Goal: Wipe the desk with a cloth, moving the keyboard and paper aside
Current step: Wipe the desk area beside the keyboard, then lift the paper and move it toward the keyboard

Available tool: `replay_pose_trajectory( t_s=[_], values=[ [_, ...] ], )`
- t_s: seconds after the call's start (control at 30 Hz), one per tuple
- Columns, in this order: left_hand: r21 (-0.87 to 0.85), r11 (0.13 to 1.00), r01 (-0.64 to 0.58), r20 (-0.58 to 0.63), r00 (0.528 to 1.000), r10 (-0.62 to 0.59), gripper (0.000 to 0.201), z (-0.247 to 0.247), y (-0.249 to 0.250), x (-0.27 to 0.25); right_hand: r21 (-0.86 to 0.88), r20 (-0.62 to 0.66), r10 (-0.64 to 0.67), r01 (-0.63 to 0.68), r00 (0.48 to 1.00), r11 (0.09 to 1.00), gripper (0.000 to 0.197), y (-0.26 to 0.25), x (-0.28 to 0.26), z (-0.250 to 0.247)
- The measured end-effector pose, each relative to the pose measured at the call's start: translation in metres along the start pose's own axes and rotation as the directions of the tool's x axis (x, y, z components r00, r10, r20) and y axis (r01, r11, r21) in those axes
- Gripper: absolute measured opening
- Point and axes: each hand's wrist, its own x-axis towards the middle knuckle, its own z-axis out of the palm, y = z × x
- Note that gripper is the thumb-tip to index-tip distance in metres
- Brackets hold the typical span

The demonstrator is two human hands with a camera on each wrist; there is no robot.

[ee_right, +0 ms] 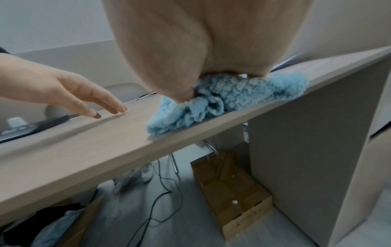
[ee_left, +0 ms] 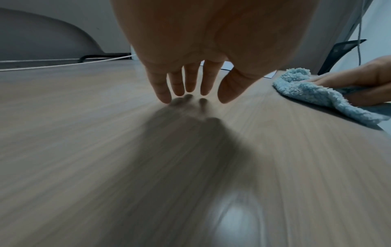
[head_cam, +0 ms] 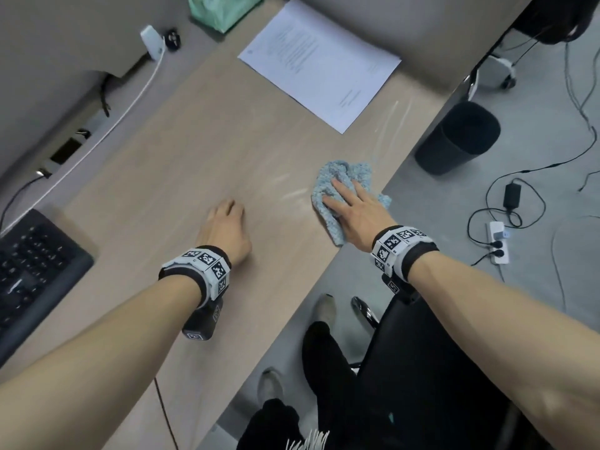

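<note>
A crumpled light-blue cloth (head_cam: 341, 180) (ee_left: 306, 90) (ee_right: 222, 100) lies at the front edge of the wooden desk (head_cam: 194, 151). My right hand (head_cam: 350, 206) presses flat on it with straight fingers. My left hand (head_cam: 227, 222) (ee_left: 186, 83) hovers just above the bare desk to the left of the cloth, fingers relaxed and holding nothing. The black keyboard (head_cam: 29, 267) sits at the desk's left end. A white sheet of paper (head_cam: 321, 63) lies at the far right of the desk. Wet streaks (head_cam: 292, 190) mark the surface near the cloth.
A green packet (head_cam: 220, 8) and a white charger with its cable (head_cam: 152, 43) sit at the back of the desk. On the floor to the right are a black bin (head_cam: 461, 138) and a power strip (head_cam: 498, 241). A black chair (head_cam: 422, 368) is below my arms.
</note>
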Motion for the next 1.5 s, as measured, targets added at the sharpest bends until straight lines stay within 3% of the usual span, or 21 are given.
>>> replay_pose_trajectory(
  t_s=[0.1, 0.23, 0.4, 0.53, 0.67, 0.87, 1.03, 1.1, 1.2, 1.3, 1.5],
  values=[
    [0.016, 1.000, 0.008, 0.001, 1.000, -0.008, 0.059, -0.010, 0.025, 0.033, -0.022, 0.018, 0.041, -0.041, 0.999, 0.999, 0.081, 0.049, 0.024, -0.019],
    [0.046, 0.999, 0.007, -0.035, 0.999, -0.006, 0.060, -0.021, 0.048, 0.071, 0.036, -0.039, 0.165, -0.164, 0.985, 0.986, 0.072, 0.100, 0.047, -0.050],
    [0.070, 0.998, -0.002, -0.042, 0.999, 0.005, 0.061, -0.029, 0.058, 0.102, 0.030, 0.002, 0.316, -0.316, 0.949, 0.948, 0.079, 0.107, 0.069, -0.073],
    [0.052, 0.998, -0.027, -0.042, 0.999, 0.029, 0.062, -0.030, 0.072, 0.117, -0.011, 0.007, 0.222, -0.222, 0.975, 0.975, 0.075, 0.065, 0.048, -0.052],
    [0.090, 0.995, -0.041, -0.016, 0.999, 0.043, 0.060, -0.028, 0.081, 0.130, 0.033, -0.060, 0.174, -0.173, 0.983, 0.984, 0.067, 0.080, 0.042, -0.048],
    [0.159, 0.984, -0.086, -0.010, 0.996, 0.089, 0.059, -0.023, 0.080, 0.129, -0.089, -0.054, 0.362, -0.365, 0.931, 0.927, 0.088, 0.142, 0.100, -0.076],
    [0.139, 0.986, -0.096, 0.053, 0.995, 0.090, 0.056, -0.037, 0.079, 0.135, 0.034, 0.003, 0.541, -0.540, 0.841, 0.841, 0.084, 0.142, 0.111, -0.111],
    [0.136, 0.987, -0.091, 0.062, 0.995, 0.083, 0.057, -0.040, 0.077, 0.134, 0.018, 0.030, 0.526, -0.526, 0.850, 0.850, 0.089, 0.117, 0.104, -0.106],
    [0.140, 0.987, -0.082, 0.065, 0.995, 0.073, 0.056, -0.043, 0.079, 0.134, -0.087, 0.056, 0.407, -0.402, 0.912, 0.912, 0.087, 0.078, 0.074, -0.079],
    [0.149, 0.986, -0.071, 0.073, 0.995, 0.061, 0.052, -0.051, 0.083, 0.137, -0.079, -0.010, 0.309, -0.309, 0.951, 0.948, 0.074, 0.094, 0.073, -0.082],
    [0.016, 0.999, 0.037, 0.101, 0.994, -0.038, 0.029, -0.076, 0.095, 0.162, 0.014, -0.001, 0.300, -0.300, 0.954, 0.954, 0.055, 0.122, 0.109, -0.135]
  ],
)
